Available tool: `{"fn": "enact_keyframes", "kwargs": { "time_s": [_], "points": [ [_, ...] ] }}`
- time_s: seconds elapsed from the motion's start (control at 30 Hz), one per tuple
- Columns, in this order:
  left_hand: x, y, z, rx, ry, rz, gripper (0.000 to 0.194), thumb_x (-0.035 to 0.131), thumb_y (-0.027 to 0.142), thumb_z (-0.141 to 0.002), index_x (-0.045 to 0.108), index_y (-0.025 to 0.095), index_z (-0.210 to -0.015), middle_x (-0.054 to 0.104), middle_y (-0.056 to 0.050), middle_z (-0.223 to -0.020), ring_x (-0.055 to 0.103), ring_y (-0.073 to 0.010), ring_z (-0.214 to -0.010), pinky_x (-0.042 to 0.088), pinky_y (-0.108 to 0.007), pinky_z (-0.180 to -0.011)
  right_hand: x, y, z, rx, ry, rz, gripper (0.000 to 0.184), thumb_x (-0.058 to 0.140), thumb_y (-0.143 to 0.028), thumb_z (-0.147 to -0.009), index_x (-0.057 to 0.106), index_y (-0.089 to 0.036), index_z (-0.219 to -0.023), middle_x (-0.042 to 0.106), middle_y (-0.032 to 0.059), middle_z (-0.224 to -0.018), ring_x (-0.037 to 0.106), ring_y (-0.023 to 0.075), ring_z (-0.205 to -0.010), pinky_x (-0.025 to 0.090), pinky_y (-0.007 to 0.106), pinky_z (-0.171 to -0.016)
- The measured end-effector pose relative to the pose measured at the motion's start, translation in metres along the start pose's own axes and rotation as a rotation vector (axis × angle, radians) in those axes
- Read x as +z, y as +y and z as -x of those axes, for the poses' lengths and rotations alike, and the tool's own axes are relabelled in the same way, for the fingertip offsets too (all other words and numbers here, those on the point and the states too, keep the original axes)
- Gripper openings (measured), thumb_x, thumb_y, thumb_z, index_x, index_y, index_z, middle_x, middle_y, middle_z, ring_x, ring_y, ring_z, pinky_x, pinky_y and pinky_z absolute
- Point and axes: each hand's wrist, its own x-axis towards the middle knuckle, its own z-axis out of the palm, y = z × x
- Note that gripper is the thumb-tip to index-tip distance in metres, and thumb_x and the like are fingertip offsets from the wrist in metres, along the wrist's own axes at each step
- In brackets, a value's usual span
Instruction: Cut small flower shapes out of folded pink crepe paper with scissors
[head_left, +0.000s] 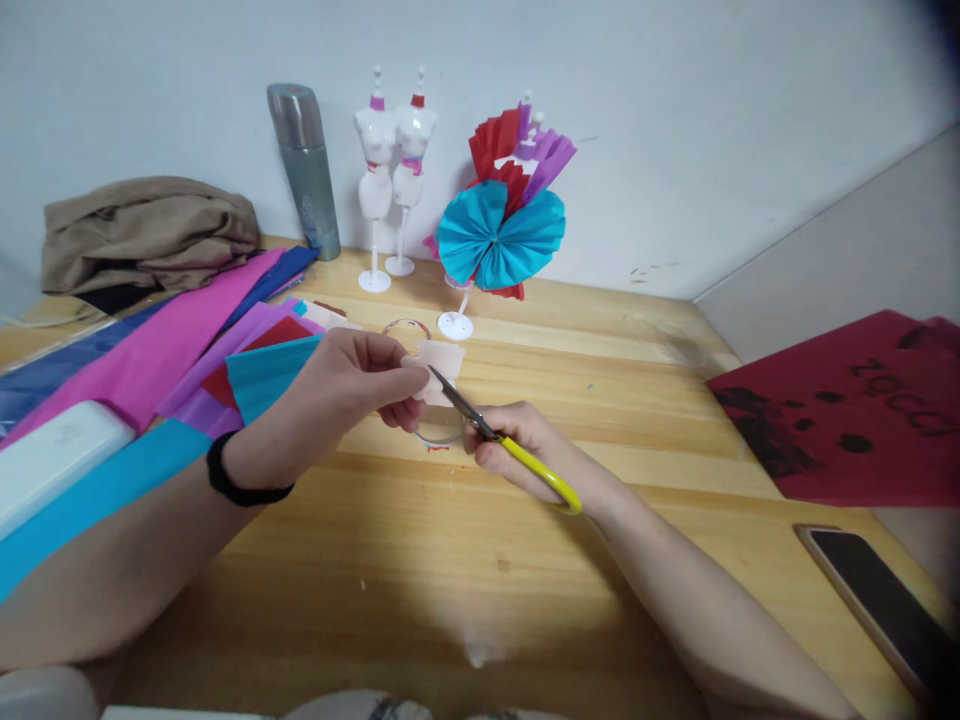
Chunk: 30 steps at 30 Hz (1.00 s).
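My left hand pinches a small pale pink piece of paper between thumb and fingers. My right hand grips yellow-handled scissors, whose dark blades point up and left across the paper. Whether the blades are parted I cannot tell. Behind and below the paper, a roll of tape lies on the wooden table, partly hidden by my hands. Beyond it stands a small mannequin dressed in pleated blue, red and purple paper.
Two white mannequins and a grey thermos stand by the wall. Coloured paper sheets, a white case and brown cloth lie left. At right are a phone and a red bag.
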Motion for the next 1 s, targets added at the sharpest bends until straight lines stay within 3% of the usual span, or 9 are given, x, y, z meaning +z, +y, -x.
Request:
{"fn": "enact_keyframes", "kwargs": {
  "time_s": [1.0],
  "points": [
    [0.0019,-0.0026,-0.0009,0.001,-0.045,0.074,0.016,0.071,0.023,-0.074,0.068,0.014,-0.061,0.071,-0.002,-0.058,0.064,-0.0099,-0.052,0.049,-0.018,-0.051,0.0004,-0.0051,0.0009,-0.003,0.026,-0.027,0.048,0.053,-0.060,-0.091,0.050,-0.017,-0.068,0.035,-0.0053,-0.059,0.029,0.0086,-0.054,0.030,0.022,-0.051]
  ]
}}
